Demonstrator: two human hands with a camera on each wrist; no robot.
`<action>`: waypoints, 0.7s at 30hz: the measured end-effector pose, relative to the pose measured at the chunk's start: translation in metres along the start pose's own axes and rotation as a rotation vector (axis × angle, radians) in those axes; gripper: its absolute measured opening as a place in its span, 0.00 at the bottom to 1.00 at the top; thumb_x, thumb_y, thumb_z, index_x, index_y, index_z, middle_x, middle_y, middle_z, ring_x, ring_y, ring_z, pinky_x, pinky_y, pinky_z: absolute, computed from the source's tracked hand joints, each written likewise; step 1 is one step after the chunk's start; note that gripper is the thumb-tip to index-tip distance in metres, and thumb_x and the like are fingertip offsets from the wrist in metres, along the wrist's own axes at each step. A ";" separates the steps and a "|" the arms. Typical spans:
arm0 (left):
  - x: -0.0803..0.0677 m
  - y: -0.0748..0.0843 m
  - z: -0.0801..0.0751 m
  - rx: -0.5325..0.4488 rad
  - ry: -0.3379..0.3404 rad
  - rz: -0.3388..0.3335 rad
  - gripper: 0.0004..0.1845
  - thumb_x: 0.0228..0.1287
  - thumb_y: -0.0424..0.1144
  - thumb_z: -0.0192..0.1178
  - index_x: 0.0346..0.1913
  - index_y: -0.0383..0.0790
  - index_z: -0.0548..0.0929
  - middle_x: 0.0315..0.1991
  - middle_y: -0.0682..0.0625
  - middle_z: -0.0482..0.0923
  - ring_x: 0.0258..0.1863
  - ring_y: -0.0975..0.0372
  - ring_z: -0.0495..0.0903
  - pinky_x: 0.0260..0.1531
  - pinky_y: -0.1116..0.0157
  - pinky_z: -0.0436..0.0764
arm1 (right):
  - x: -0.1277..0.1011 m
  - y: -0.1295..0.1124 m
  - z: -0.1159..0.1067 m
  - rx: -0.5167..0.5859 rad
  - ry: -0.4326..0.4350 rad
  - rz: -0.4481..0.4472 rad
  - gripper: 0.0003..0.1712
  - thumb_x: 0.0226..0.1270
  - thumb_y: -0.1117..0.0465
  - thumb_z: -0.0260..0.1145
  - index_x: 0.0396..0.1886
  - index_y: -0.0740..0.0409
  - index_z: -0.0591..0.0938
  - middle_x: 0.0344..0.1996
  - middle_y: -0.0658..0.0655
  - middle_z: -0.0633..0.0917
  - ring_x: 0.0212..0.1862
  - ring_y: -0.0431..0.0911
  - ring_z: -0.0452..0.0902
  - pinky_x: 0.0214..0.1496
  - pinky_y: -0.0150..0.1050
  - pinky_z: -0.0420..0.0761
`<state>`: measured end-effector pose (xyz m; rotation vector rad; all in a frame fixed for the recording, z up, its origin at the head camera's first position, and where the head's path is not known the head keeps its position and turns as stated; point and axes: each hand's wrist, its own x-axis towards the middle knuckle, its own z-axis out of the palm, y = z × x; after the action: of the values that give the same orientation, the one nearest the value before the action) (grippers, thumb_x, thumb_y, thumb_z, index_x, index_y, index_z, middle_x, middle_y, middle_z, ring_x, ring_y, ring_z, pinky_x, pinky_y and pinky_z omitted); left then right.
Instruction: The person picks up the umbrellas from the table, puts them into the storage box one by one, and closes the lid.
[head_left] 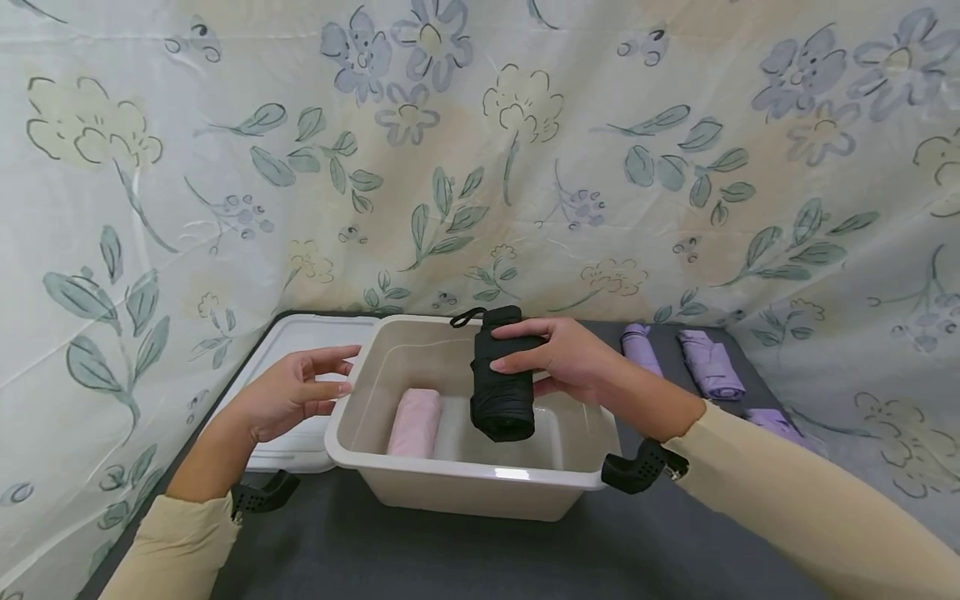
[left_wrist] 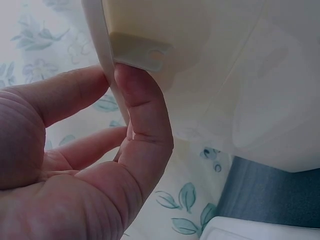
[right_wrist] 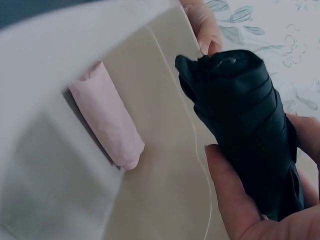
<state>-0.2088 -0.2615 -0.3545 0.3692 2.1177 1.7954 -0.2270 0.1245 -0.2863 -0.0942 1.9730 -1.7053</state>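
Observation:
A folded black umbrella (head_left: pixel 504 383) with a wrist loop hangs over the inside of a beige plastic bin (head_left: pixel 465 473). My right hand (head_left: pixel 573 358) grips it around its middle, thumb on one side and fingers on the other. On the bin floor, toward the left, lies a pink rolled bundle (head_left: pixel 416 423), also visible in the right wrist view (right_wrist: pixel 107 117). My left hand (head_left: pixel 300 392) pinches the bin's left rim, with fingers on both sides of the wall in the left wrist view.
Under and behind the bin's left side lies a white lid (head_left: pixel 300 450). Several purple rolled bundles (head_left: pixel 711 365) lie on the dark grey tabletop (head_left: pixel 420 550) at the right. A floral curtain (head_left: pixel 480 167) hangs close behind the table and along its sides.

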 end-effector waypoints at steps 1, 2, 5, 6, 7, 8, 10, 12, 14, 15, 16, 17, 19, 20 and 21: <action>0.000 0.000 0.000 -0.001 0.000 0.000 0.37 0.72 0.32 0.62 0.79 0.32 0.59 0.56 0.47 0.75 0.51 0.61 0.84 0.52 0.62 0.86 | 0.001 -0.001 0.000 -0.012 -0.005 0.006 0.33 0.62 0.65 0.76 0.67 0.50 0.80 0.69 0.60 0.73 0.54 0.52 0.83 0.48 0.47 0.88; -0.001 0.000 0.000 -0.001 0.000 0.000 0.37 0.72 0.32 0.62 0.79 0.32 0.59 0.56 0.47 0.75 0.52 0.61 0.84 0.52 0.62 0.86 | 0.003 -0.001 0.001 -0.020 -0.007 0.012 0.32 0.62 0.66 0.76 0.67 0.50 0.81 0.69 0.60 0.73 0.54 0.52 0.83 0.49 0.48 0.88; -0.001 0.000 0.000 0.003 0.002 0.000 0.37 0.72 0.32 0.62 0.79 0.32 0.59 0.56 0.48 0.76 0.52 0.62 0.84 0.52 0.62 0.86 | 0.006 -0.001 0.003 -0.035 -0.027 0.023 0.31 0.62 0.66 0.75 0.66 0.51 0.81 0.70 0.60 0.73 0.55 0.53 0.83 0.49 0.50 0.88; -0.001 0.000 0.000 0.004 0.002 0.001 0.37 0.72 0.32 0.62 0.79 0.32 0.59 0.56 0.48 0.76 0.52 0.62 0.84 0.52 0.61 0.86 | 0.007 -0.001 0.003 -0.038 -0.035 0.025 0.31 0.62 0.67 0.75 0.66 0.52 0.81 0.70 0.60 0.73 0.55 0.53 0.83 0.49 0.50 0.88; -0.001 0.000 0.001 0.004 0.002 0.000 0.37 0.72 0.32 0.62 0.79 0.32 0.59 0.56 0.48 0.76 0.52 0.62 0.85 0.52 0.61 0.86 | 0.008 -0.001 0.004 -0.041 -0.044 0.027 0.31 0.62 0.67 0.75 0.66 0.52 0.81 0.70 0.60 0.73 0.55 0.54 0.83 0.49 0.51 0.88; -0.001 0.001 0.001 0.004 0.003 0.000 0.37 0.72 0.32 0.62 0.79 0.32 0.59 0.56 0.47 0.75 0.52 0.62 0.85 0.52 0.62 0.86 | 0.009 -0.001 0.004 -0.041 -0.055 0.029 0.31 0.63 0.67 0.75 0.66 0.52 0.81 0.69 0.61 0.74 0.55 0.54 0.83 0.49 0.52 0.88; 0.000 0.001 0.001 0.004 0.004 -0.002 0.37 0.72 0.32 0.62 0.79 0.32 0.59 0.56 0.47 0.75 0.52 0.62 0.84 0.52 0.61 0.86 | 0.011 -0.001 0.005 -0.042 -0.075 0.035 0.32 0.63 0.68 0.74 0.67 0.52 0.80 0.68 0.61 0.75 0.55 0.55 0.83 0.49 0.52 0.88; 0.000 0.002 0.002 0.009 0.006 -0.004 0.37 0.72 0.33 0.62 0.79 0.32 0.59 0.56 0.47 0.75 0.52 0.62 0.84 0.52 0.61 0.86 | 0.014 -0.001 0.006 -0.055 -0.090 0.041 0.32 0.63 0.67 0.74 0.68 0.51 0.79 0.68 0.61 0.76 0.54 0.55 0.84 0.49 0.53 0.88; 0.000 0.002 0.002 0.014 0.011 -0.006 0.37 0.72 0.33 0.63 0.79 0.32 0.59 0.57 0.47 0.75 0.53 0.62 0.84 0.53 0.61 0.86 | 0.017 0.000 0.008 -0.069 -0.096 0.054 0.33 0.63 0.67 0.75 0.67 0.50 0.79 0.67 0.61 0.77 0.53 0.54 0.84 0.49 0.52 0.88; 0.000 0.002 0.002 0.015 0.013 -0.007 0.38 0.72 0.33 0.63 0.79 0.32 0.59 0.58 0.47 0.75 0.53 0.62 0.84 0.53 0.61 0.86 | 0.019 0.000 0.009 -0.076 -0.097 0.062 0.33 0.62 0.67 0.75 0.67 0.50 0.79 0.66 0.61 0.77 0.53 0.54 0.85 0.49 0.52 0.88; 0.000 0.002 0.003 0.015 0.016 -0.007 0.38 0.72 0.33 0.63 0.79 0.32 0.59 0.58 0.47 0.75 0.53 0.62 0.84 0.53 0.61 0.86 | 0.020 0.000 0.011 -0.084 -0.098 0.069 0.32 0.62 0.67 0.75 0.67 0.50 0.80 0.66 0.61 0.77 0.52 0.54 0.85 0.49 0.52 0.88; 0.000 0.002 0.003 0.014 0.018 -0.008 0.38 0.72 0.33 0.63 0.79 0.32 0.59 0.58 0.47 0.75 0.53 0.62 0.84 0.53 0.61 0.86 | 0.021 0.000 0.012 -0.094 -0.098 0.075 0.32 0.61 0.67 0.76 0.66 0.50 0.80 0.65 0.61 0.78 0.51 0.53 0.86 0.48 0.52 0.88; 0.001 0.003 0.004 0.010 0.021 -0.009 0.38 0.72 0.33 0.63 0.79 0.32 0.59 0.58 0.48 0.75 0.53 0.62 0.84 0.53 0.61 0.86 | 0.024 0.000 0.015 -0.103 -0.097 0.090 0.32 0.60 0.68 0.76 0.65 0.50 0.81 0.63 0.62 0.79 0.48 0.53 0.87 0.47 0.52 0.89; 0.001 0.003 0.004 0.009 0.022 -0.009 0.38 0.72 0.33 0.63 0.79 0.32 0.59 0.58 0.48 0.75 0.53 0.62 0.84 0.53 0.61 0.86 | 0.025 0.000 0.017 -0.107 -0.099 0.094 0.31 0.60 0.68 0.76 0.64 0.51 0.81 0.62 0.63 0.80 0.47 0.54 0.87 0.47 0.52 0.89; 0.002 0.002 0.004 0.007 0.023 -0.009 0.38 0.72 0.33 0.63 0.79 0.32 0.59 0.58 0.48 0.75 0.53 0.62 0.84 0.52 0.61 0.86 | 0.026 0.000 0.019 -0.110 -0.102 0.097 0.31 0.60 0.68 0.77 0.64 0.51 0.82 0.62 0.63 0.80 0.46 0.54 0.88 0.47 0.52 0.89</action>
<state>-0.2085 -0.2567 -0.3529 0.3412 2.1387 1.7961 -0.2410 0.0981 -0.2967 -0.1204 1.9624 -1.5016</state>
